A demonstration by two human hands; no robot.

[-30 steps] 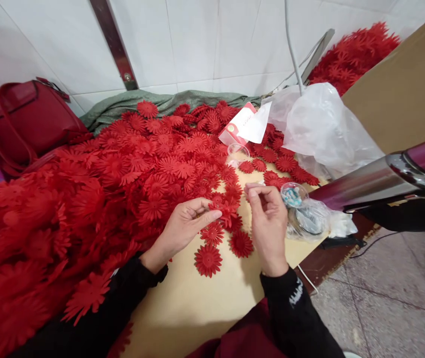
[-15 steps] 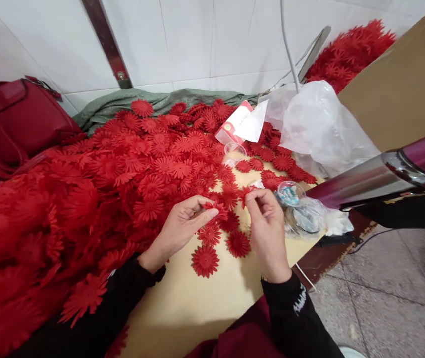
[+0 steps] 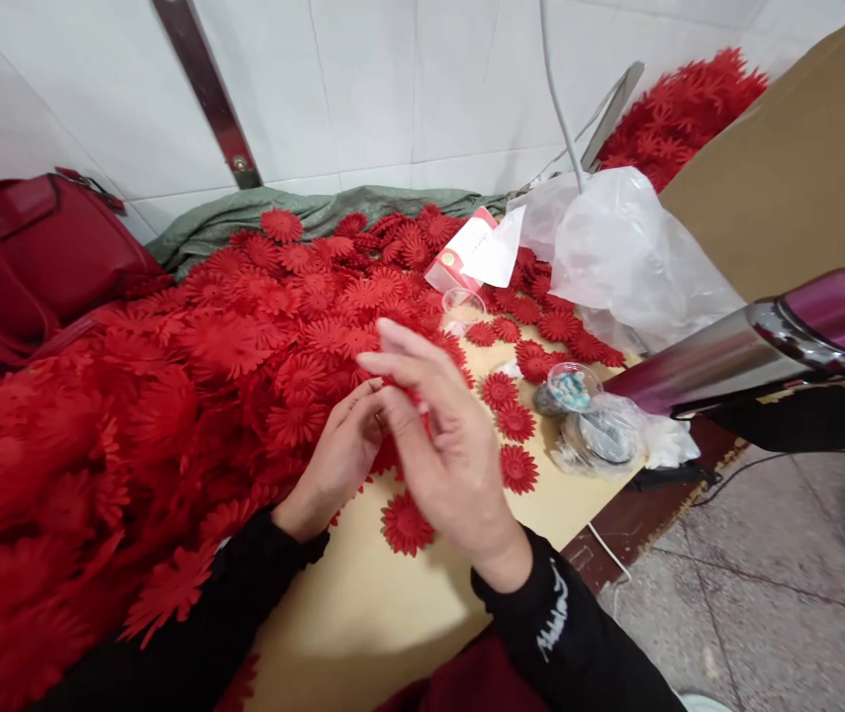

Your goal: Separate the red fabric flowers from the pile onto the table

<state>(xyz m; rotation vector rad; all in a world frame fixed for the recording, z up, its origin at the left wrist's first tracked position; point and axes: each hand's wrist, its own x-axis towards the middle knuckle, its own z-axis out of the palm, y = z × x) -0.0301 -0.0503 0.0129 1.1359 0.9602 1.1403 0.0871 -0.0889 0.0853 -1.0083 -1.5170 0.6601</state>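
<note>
My left hand is closed, its fingers curled at the edge of the heap of red artificial flower layers. Its fingertips are mostly hidden behind my right hand, with a little red showing between the two. What the left fingers pinch appears to be a red flower layer, largely covered. My right hand crosses in front, its fingers stretched and apart, slightly blurred, holding nothing I can see. Below the hands a single red flower layer lies flat on the pale tabletop. Three more flower layers form a column to the right.
Right of the hands stand a clear cup with blue-and-white bits, a plastic-wrapped container and a leaning purple-and-steel flask. Behind are a tissue box and plastic bag. A red handbag sits far left.
My right hand has moved left across the left hand, and its fingers have gone from a pinch on a red layer to spread. Some flower layers now lie further right on the table.
</note>
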